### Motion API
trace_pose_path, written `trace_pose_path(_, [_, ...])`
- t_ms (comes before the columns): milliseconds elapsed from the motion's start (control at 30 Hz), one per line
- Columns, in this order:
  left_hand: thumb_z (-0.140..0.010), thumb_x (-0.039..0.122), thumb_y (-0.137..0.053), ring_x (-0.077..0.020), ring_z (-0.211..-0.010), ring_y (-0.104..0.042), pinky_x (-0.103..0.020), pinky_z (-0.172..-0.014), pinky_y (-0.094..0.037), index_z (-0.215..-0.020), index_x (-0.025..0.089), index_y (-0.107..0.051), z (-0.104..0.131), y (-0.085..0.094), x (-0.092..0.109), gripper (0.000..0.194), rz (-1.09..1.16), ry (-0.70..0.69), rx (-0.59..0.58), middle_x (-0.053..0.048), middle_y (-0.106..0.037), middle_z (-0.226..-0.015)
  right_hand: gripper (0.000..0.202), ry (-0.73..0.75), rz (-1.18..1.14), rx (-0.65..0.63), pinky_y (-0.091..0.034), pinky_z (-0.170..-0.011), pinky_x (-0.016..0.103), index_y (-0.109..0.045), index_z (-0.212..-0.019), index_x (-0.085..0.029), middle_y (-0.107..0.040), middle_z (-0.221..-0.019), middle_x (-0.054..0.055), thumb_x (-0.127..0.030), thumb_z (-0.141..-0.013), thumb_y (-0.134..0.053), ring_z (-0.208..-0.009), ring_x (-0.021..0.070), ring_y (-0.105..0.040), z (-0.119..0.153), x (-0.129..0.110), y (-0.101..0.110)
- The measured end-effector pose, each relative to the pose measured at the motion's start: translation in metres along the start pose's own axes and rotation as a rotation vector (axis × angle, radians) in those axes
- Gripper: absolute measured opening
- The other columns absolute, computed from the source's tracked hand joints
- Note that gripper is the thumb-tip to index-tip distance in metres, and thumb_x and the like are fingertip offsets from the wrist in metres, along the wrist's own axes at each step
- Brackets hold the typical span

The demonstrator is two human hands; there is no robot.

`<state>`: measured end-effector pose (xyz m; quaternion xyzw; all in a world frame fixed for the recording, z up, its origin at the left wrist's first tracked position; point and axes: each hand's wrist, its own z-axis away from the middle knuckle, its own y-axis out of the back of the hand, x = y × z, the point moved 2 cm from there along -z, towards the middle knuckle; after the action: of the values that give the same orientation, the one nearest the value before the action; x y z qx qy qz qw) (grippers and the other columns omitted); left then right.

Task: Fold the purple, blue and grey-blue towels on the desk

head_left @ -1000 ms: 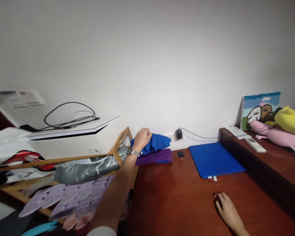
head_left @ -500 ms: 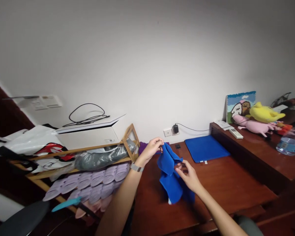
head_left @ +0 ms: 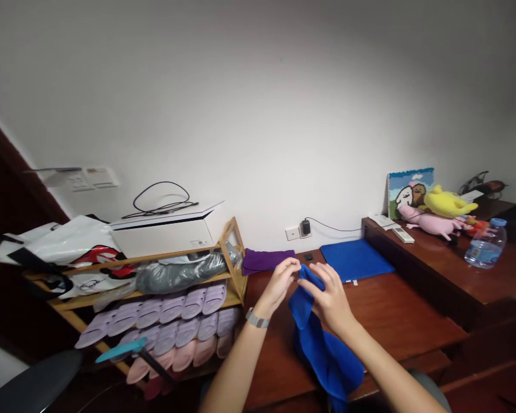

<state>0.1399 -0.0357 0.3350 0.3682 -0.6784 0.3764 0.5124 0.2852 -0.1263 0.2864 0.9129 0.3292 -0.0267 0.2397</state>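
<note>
A crumpled blue cloth (head_left: 327,358) hangs in front of me over the brown wooden table (head_left: 404,310). My left hand (head_left: 281,284), with a grey band at the wrist, pinches its top edge. Close beside it, my right hand (head_left: 329,295) has its thumb and fingers around the upper part of the same cloth. Behind my hands, a flat blue cloth (head_left: 355,259) with small white tags lies at the back of the table. A folded purple cloth (head_left: 266,261) rests to its left, against the wall.
At left, a wooden rack (head_left: 236,287) holds a white box (head_left: 163,235), bags and rows of slippers (head_left: 172,310). On the raised ledge at right are a bottle (head_left: 485,246), plush toys (head_left: 449,202), a remote (head_left: 403,235) and a picture (head_left: 408,192).
My right hand has moved up and closer to my left hand, onto the upper part of the cloth. The cloth's lower part now hangs farther down and right. The view has shifted slightly.
</note>
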Motion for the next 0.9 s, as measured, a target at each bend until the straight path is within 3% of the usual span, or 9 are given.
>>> trace_pose_path(100, [-0.076,0.041,-0.078,-0.0142,-0.078,-0.060,-0.023,-0.070,-0.047,-0.087,0.022,-0.063,0.010,-0.011,-0.008,0.027,0.027,-0.009,0.008,0.003,-0.059,-0.082,0.045,0.049,-0.039,-0.049,-0.047,-0.113,0.057,-0.069,-0.124,-0.030,-0.067,-0.130,0.008,-0.009,-0.086,-0.061,-0.125,0.0288,-0.060,-0.006,-0.008,0.001])
trace_pose_path(200, [-0.084,0.060,-0.072,-0.0203,-0.093,-0.065,-0.029,-0.082,-0.052,-0.098,0.024,-0.065,0.029,-0.015,-0.027,0.040,0.002,-0.064,0.031,-0.002,-0.067,-0.095,0.024,-0.172,-0.169,-0.039,-0.057,-0.089,0.041,-0.070,-0.106,-0.024,-0.073,-0.103,0.008,-0.015,-0.087,-0.059,-0.099,0.0252,-0.067,-0.019,-0.002,0.005])
trace_pose_path(333, [-0.078,0.080,-0.069,-0.0294,-0.120,-0.064,-0.038,-0.101,-0.052,-0.125,0.024,-0.062,0.059,-0.014,-0.062,0.073,-0.007,-0.208,0.027,-0.012,-0.069,-0.128,0.012,-0.468,-0.237,-0.047,-0.053,-0.075,0.033,-0.068,-0.095,-0.025,-0.075,-0.088,0.002,-0.026,-0.090,-0.057,-0.081,0.0217,-0.069,-0.042,0.013,0.021])
trace_pose_path(400, [-0.077,0.071,-0.078,-0.0281,-0.113,-0.068,-0.038,-0.098,-0.054,-0.119,0.023,-0.065,0.067,-0.011,-0.075,0.065,-0.083,-0.198,0.058,-0.011,-0.073,-0.120,0.014,-0.517,-0.219,-0.079,-0.050,-0.071,0.031,-0.068,-0.095,-0.026,-0.076,-0.086,0.001,-0.031,-0.090,-0.057,-0.074,0.0204,-0.068,-0.052,0.017,0.032])
trace_pose_path(500, [-0.087,0.060,-0.074,-0.0217,-0.084,-0.071,-0.035,-0.083,-0.056,-0.097,0.021,-0.067,0.072,-0.004,-0.081,0.042,-0.173,-0.177,0.175,-0.005,-0.073,-0.086,0.017,-0.561,-0.172,-0.138,-0.048,-0.067,0.030,-0.070,-0.097,-0.027,-0.076,-0.080,0.000,-0.034,-0.090,-0.056,-0.064,0.0194,-0.065,-0.065,0.019,0.049])
trace_pose_path(567, [-0.092,0.060,-0.067,-0.0200,-0.077,-0.069,-0.034,-0.078,-0.056,-0.098,0.020,-0.065,0.076,-0.005,-0.079,0.041,-0.159,-0.199,0.203,-0.004,-0.071,-0.080,0.020,-0.581,-0.141,-0.166,-0.048,-0.069,0.030,-0.071,-0.101,-0.028,-0.076,-0.079,-0.001,-0.034,-0.091,-0.055,-0.065,0.0205,-0.067,-0.072,0.018,0.058])
trace_pose_path(667, [-0.087,0.058,-0.073,-0.0209,-0.086,-0.069,-0.034,-0.081,-0.056,-0.111,0.022,-0.064,0.084,-0.022,-0.081,0.044,-0.214,-0.260,0.175,-0.006,-0.072,-0.093,0.024,-0.574,-0.108,-0.204,-0.050,-0.076,0.031,-0.071,-0.108,-0.031,-0.080,-0.090,-0.001,-0.032,-0.092,-0.054,-0.077,0.0227,-0.073,-0.078,0.013,0.067])
trace_pose_path(800, [-0.091,0.048,-0.071,-0.0190,-0.082,-0.066,-0.031,-0.080,-0.052,-0.090,0.023,-0.064,0.093,-0.055,-0.098,0.025,-0.440,-0.280,0.130,-0.003,-0.068,-0.086,0.027,-0.535,-0.117,-0.261,-0.051,-0.084,0.033,-0.071,-0.110,-0.032,-0.080,-0.099,-0.001,-0.028,-0.092,-0.051,-0.090,0.0233,-0.074,-0.082,0.007,0.071])
trace_pose_path(900, [-0.098,0.051,-0.058,-0.0161,-0.070,-0.060,-0.028,-0.069,-0.048,-0.085,0.024,-0.058,0.087,-0.057,-0.105,0.030,-0.407,-0.221,0.105,0.002,-0.059,-0.073,0.026,-0.484,-0.160,-0.213,-0.051,-0.088,0.034,-0.072,-0.103,-0.028,-0.079,-0.103,0.003,-0.027,-0.088,-0.052,-0.096,0.0234,-0.071,-0.086,0.016,0.079])
